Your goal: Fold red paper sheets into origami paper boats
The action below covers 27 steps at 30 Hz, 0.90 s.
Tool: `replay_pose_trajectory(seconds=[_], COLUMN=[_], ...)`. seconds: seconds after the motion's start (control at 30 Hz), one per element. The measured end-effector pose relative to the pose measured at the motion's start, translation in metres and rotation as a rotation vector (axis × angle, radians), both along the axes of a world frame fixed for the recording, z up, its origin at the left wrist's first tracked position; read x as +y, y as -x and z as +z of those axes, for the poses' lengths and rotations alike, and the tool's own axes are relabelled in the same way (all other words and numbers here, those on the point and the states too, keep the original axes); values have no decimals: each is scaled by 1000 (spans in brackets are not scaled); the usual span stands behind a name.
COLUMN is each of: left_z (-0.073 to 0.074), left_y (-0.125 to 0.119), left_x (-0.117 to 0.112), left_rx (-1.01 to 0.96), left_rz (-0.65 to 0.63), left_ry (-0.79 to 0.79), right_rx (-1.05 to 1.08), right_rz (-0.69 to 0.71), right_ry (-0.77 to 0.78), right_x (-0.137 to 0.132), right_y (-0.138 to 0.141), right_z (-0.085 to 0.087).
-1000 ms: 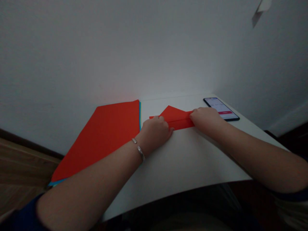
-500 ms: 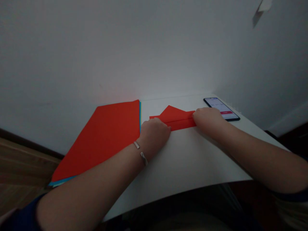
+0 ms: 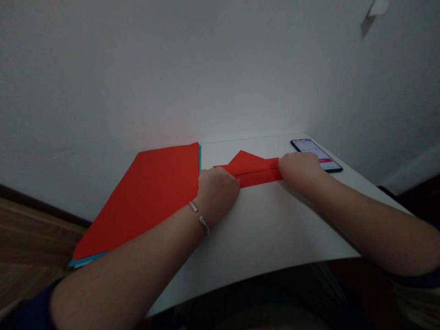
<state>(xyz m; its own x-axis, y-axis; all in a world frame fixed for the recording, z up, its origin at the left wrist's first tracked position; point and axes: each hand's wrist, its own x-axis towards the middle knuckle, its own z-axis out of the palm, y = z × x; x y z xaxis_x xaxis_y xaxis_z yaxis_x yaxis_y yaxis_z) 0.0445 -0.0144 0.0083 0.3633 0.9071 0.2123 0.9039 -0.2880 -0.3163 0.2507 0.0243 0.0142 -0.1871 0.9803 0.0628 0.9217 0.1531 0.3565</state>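
A folded sheet of red paper (image 3: pixel 252 171) lies on the white table, with a pointed peak on its far side and a straight folded band along the near side. My left hand (image 3: pixel 219 190) is closed on the paper's left end, its thumb at the near edge. At the right end, my right hand (image 3: pixel 298 168) has its fingers curled over the paper. Both hands cover parts of the sheet, and their fingertips are mostly hidden. A silver open bracelet (image 3: pixel 203 224) circles my left wrist.
A stack of coloured paper (image 3: pixel 147 192), red on top with blue beneath, lies left of my left hand. Beyond my right hand is a phone (image 3: pixel 318 153) with a lit screen. The white table (image 3: pixel 261 229) meets a pale wall (image 3: pixel 220 68) at the back.
My left hand has slid slightly left along the folded paper, and my right hand slightly right. The paper itself looks unmoved.
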Motion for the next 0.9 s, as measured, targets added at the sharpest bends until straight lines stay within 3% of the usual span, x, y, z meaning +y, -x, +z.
replay_pose_trajectory(seconds=[0.13, 0.33, 0.43, 0.6, 0.9], left_z=[0, -1, -5, -15, -18], left_y=[1, 4, 8, 13, 11], left_x=[3, 10, 15, 26, 31], left_rx=[9, -17, -44, -167, -173], left_rz=[5, -87, -223, -501, -474], left_ry=[-11, -19, -32, 56, 86], right_rx=[-16, 46, 121, 225, 146], right_rz=[-25, 322, 439, 536, 542], right_ry=[-18, -93, -21, -37, -12], right_x=[-7, -9, -6, 0, 0], right_y=[6, 13, 14, 10, 14], right_z=[7, 3, -6, -17, -13])
